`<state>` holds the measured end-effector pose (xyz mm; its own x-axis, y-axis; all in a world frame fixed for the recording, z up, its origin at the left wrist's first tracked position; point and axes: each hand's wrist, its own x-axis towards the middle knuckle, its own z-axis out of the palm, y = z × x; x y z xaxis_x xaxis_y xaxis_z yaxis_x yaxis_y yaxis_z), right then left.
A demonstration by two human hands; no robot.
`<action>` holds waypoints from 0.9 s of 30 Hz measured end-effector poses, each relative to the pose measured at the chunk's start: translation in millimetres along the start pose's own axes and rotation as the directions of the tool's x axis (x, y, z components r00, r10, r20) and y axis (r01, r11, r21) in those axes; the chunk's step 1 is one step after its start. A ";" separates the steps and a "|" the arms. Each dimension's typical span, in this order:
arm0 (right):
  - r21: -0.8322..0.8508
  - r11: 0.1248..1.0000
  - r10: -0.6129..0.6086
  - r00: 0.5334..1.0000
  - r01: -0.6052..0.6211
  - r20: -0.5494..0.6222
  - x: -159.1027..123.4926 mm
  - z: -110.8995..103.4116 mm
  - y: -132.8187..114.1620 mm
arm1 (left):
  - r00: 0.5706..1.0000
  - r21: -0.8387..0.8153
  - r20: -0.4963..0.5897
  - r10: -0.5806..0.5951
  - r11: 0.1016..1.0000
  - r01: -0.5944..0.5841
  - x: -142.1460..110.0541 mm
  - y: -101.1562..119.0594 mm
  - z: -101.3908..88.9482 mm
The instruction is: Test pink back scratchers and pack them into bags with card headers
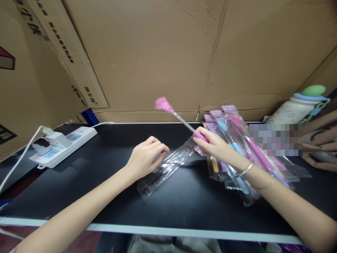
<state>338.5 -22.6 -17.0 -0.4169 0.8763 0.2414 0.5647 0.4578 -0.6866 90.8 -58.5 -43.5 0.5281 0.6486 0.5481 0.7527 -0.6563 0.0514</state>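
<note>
My right hand is closed round the pink grip of a telescopic back scratcher. Its metal rod slants up to the left and ends in a pink claw head, blurred by motion. My left hand hovers at a clear plastic sleeve, fingers loosely curled with a gap to the thumb, nothing visible between them. The sleeve lies flat on the black table, running diagonally between both hands. Under and beyond my right forearm lie several bagged back scratchers in blue, purple and pink, with printed header cards.
A white power strip with plugs and cables lies at the left. Cardboard panels stand behind the table. A white bottle with a green-topped lid tilts at the right, near a pixelated patch and brownish shapes I cannot make out.
</note>
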 end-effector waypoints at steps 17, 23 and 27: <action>-0.787 0.509 -0.390 0.908 0.348 0.149 -21.5 26.9 -14.6 | 0.995 0.262 0.036 0.098 0.959 -0.104 -2.9 -9.3 10.4; -0.851 0.380 -0.463 0.871 0.362 0.164 -17.2 12.5 -14.9 | 0.991 0.374 -0.005 0.137 0.919 -0.125 0.9 -16.5 -3.5; -0.887 0.341 -0.476 0.871 0.311 0.122 -8.4 -22.8 -8.2 | 0.992 0.491 -0.059 0.112 0.868 -0.069 4.5 -40.9 -25.0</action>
<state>353.7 -30.3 2.2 -0.7192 0.5267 0.4532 0.6946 0.5618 0.4493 52.5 -38.4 -22.3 0.5851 0.5468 0.5989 0.8103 -0.4255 -0.4030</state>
